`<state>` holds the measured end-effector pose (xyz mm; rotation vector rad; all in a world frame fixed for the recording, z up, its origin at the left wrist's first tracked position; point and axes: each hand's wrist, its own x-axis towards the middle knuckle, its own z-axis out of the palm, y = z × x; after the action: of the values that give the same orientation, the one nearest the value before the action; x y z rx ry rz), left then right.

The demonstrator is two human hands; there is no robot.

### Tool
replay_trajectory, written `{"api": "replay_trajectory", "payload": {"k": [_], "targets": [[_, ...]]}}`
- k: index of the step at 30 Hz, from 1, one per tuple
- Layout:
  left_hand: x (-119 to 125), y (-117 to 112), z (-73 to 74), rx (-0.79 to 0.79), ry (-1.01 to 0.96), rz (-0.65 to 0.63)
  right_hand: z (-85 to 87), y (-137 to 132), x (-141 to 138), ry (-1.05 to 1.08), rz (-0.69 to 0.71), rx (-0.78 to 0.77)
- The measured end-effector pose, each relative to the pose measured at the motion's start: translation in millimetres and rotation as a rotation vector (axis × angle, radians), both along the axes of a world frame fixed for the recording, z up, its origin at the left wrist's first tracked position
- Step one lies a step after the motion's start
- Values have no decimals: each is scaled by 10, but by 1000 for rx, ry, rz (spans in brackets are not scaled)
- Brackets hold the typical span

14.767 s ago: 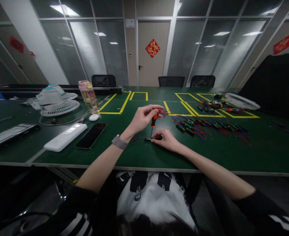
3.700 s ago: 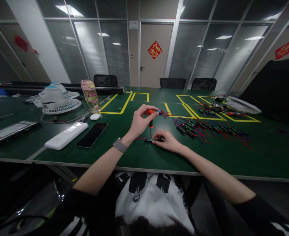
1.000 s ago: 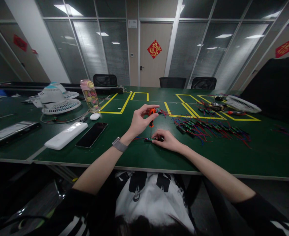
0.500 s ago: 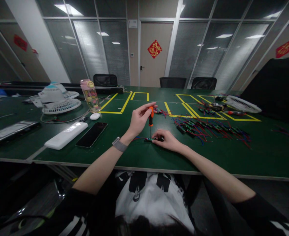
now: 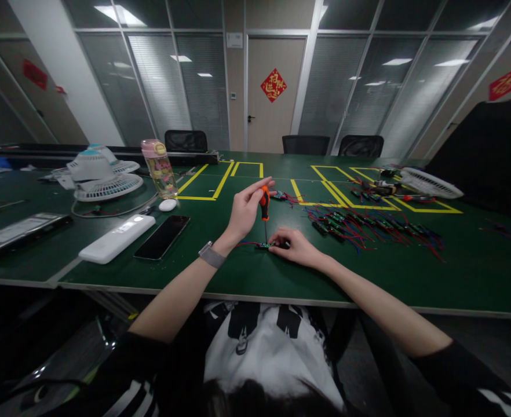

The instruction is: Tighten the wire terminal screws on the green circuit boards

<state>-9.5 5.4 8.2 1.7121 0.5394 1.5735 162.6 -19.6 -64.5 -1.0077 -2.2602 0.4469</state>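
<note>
My left hand [image 5: 244, 209] grips the orange and black handle of a screwdriver [image 5: 265, 204] between thumb and fingers. The screwdriver stands nearly upright, its thin shaft reaching down to a small green circuit board [image 5: 263, 247] on the table. Fingers of my right hand [image 5: 296, 248] are closed on the right end of that board, pressing it against the tabletop. Red and blue wires trail from the board's left end under my left wrist. Whether the tip sits in a screw is too small to tell.
Several wired circuit boards [image 5: 368, 225] lie heaped to the right. On the left are a phone [image 5: 163, 238], a white power bank [image 5: 117, 239], a white round case [image 5: 167, 205], a bottle [image 5: 160, 169] and a white fan [image 5: 108, 184]. Another fan part [image 5: 431, 182] sits at far right.
The screwdriver's handle has tipped slightly to the left, and my left hand's fingers have shifted around it. My right hand and the circuit board have stayed in place.
</note>
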Motion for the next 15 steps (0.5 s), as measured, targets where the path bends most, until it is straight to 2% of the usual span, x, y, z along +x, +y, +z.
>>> {"api": "replay_trajectory", "payload": {"k": [3,12,15], "targets": [[5,-10,2,18,-5,29,-4,5,0,-9,0,3],[0,-64,22,157,75,239,-15,10,4,-4,-1,7],[-15,-61,30,174,91,204,-9,5,2,-1,-2,7]]}}
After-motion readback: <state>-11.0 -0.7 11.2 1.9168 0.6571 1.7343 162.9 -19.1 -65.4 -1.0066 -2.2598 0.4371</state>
